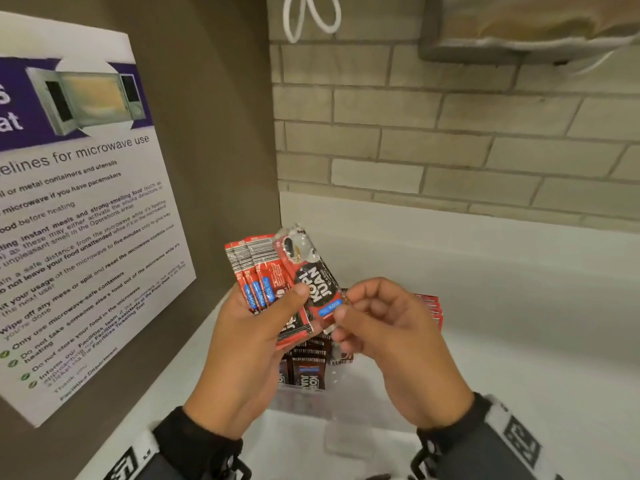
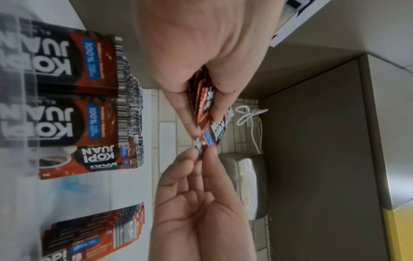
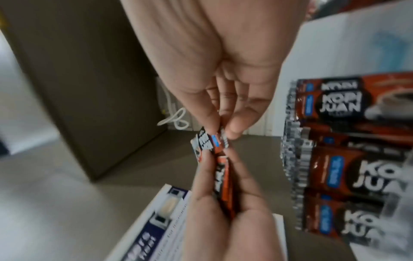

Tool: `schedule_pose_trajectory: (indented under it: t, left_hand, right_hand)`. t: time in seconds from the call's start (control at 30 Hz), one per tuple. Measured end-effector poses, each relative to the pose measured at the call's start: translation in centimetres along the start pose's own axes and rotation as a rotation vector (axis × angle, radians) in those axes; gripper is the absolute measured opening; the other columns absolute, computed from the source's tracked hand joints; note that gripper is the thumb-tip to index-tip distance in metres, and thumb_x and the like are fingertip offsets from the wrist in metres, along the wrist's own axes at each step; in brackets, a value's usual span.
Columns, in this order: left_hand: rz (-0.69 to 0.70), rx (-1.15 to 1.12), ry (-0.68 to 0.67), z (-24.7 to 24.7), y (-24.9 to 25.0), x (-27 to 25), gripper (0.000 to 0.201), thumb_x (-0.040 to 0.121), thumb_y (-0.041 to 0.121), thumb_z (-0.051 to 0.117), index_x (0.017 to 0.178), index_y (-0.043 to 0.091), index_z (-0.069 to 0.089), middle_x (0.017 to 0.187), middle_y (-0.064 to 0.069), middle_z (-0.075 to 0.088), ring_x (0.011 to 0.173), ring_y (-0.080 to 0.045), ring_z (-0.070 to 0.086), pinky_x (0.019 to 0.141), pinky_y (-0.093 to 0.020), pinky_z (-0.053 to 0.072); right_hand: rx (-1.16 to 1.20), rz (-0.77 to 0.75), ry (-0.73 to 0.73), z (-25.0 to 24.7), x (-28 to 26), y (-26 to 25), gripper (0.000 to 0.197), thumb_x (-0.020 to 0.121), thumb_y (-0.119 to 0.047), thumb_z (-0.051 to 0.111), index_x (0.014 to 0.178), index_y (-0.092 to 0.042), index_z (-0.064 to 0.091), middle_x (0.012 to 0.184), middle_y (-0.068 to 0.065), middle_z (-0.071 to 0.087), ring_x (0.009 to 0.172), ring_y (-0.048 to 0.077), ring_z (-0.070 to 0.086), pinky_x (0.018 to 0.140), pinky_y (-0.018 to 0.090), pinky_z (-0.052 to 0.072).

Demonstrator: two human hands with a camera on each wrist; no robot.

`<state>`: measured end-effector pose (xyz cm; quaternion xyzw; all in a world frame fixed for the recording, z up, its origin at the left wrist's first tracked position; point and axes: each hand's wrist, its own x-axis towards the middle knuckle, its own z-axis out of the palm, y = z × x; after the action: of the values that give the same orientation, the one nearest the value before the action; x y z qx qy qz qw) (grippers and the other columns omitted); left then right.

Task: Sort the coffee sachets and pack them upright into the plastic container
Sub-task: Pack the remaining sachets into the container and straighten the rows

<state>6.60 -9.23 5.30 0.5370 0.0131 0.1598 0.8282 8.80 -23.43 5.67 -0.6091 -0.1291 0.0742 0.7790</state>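
A fan of coffee sachets [image 1: 258,282] is gripped in the left hand [image 1: 242,344], thumb pressed across the fronts so the pack stays squared and readable for sorting; one loose sachet [image 1: 313,282], front face showing, is pinched at its lower end between thumb and forefinger of the right hand [image 1: 384,327], its upper end leaning against the fan; it is judged that this one is being added to or drawn from the stack, though which cannot be told. The plastic container [image 1: 304,393] is set on the white surface [image 1: 519,323] near its back left corner, directly beneath the hands, so that a short drop suffices; rows of sachets [image 2: 89,98] are already stood upright inside it, barcodes at one end. A further pile of sachets [image 1: 433,308] is seen just beyond the right hand, toward the back edge. Packing is judged to be partly done.
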Motion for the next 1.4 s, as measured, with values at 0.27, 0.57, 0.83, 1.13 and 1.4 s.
schedule_pose_trajectory:
  t: [0.27, 0.57, 0.83, 1.13, 1.4]
  left_hand:
    - [0.017, 0.009, 0.018, -0.6, 1.0, 0.0, 0.031, 0.072, 0.009, 0.065, 0.102, 0.016, 0.061, 0.094, -0.004, 0.075, 0.084, -0.021, 0.072, 0.061, -0.029, 0.059]
    - [-0.01, 0.159, -0.026, -1.0, 1.1, -0.3, 0.033, 0.068, 0.011, 0.068, 0.1, 0.013, 0.061, 0.086, -0.004, 0.074, 0.076, -0.018, 0.072, 0.055, -0.028, 0.057]
    - [0.085, 0.005, 0.064, -3.4, 3.8, 0.1, 0.039, 0.064, 0.05, 0.064, 0.085, 0.017, 0.057, 0.065, 0.0, 0.061, 0.045, -0.008, 0.049, 0.039, -0.02, 0.042]
    - [0.021, -0.003, 0.005, -4.1, 2.6, -0.9, 0.042, 0.059, 0.056, 0.071, 0.083, 0.021, 0.066, 0.07, -0.003, 0.063, 0.047, -0.011, 0.051, 0.04, -0.022, 0.044]
    - [-0.01, 0.042, 0.017, -4.3, 1.8, -1.1, 0.073, 0.038, 0.067, 0.084, 0.088, 0.017, 0.064, 0.074, -0.002, 0.063, 0.051, -0.01, 0.054, 0.045, -0.022, 0.047]
  right_hand:
    - [-0.034, -0.234, 0.105, -2.0, 1.2, -3.6, 0.024, 0.084, 0.006, 0.058, 0.09, -0.016, 0.066, 0.066, 0.003, 0.056, 0.055, 0.013, 0.056, 0.05, 0.02, 0.048]
    - [-0.182, -0.312, 0.091, -3.0, 2.3, -6.4, 0.019, 0.075, 0.003, 0.067, 0.082, -0.015, 0.065, 0.075, 0.003, 0.067, 0.061, 0.013, 0.061, 0.056, 0.023, 0.054]
    - [-0.72, -0.146, 0.061, -4.4, 4.2, -3.3, 0.021, 0.072, 0.001, 0.076, 0.074, -0.008, 0.057, 0.072, 0.019, 0.063, 0.057, 0.019, 0.057, 0.058, 0.034, 0.053]
    - [-0.99, 0.041, -0.05, -3.0, 5.7, 1.7, 0.025, 0.075, 0.0, 0.073, 0.068, -0.012, 0.053, 0.062, 0.0, 0.057, 0.054, 0.014, 0.063, 0.058, 0.023, 0.054]
    - [-1.168, 0.021, -0.034, -2.3, 5.9, 1.7, 0.039, 0.072, -0.003, 0.073, 0.064, -0.019, 0.039, 0.066, -0.002, 0.048, 0.056, 0.012, 0.045, 0.05, 0.021, 0.038]
